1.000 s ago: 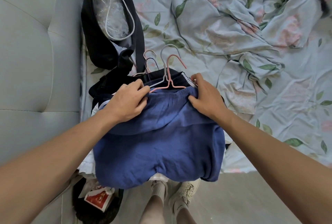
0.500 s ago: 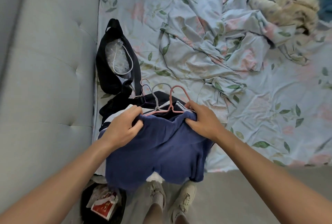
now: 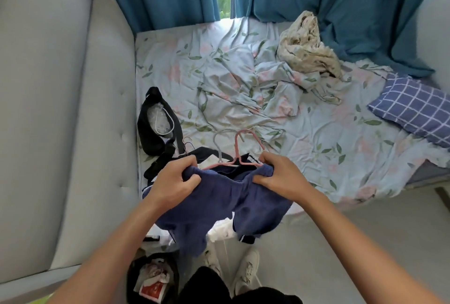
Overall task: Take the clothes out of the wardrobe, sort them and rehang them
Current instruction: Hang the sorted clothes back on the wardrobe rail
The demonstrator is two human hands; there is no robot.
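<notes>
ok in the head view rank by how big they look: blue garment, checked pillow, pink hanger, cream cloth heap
1. blue garment, though it is nearest the camera
2. checked pillow, partly cut off
3. cream cloth heap, close to the pillow, so unsure
4. pink hanger

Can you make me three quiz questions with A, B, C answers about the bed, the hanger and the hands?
1. Where is the checked pillow?
A. on the bed's right side
B. on the floor
C. under the curtains' gap

2. What colour is the hanger next to the blue garment?
A. green
B. pink
C. black

3. What are the hands doing?
A. resting open
B. pointing
C. gripping the blue garment

Answers:
1 A, it lies on the floral sheet at the right.
2 B, its hook and bar are pink.
3 C, the left hand and right hand each bunch the cloth in closed fingers.
</notes>
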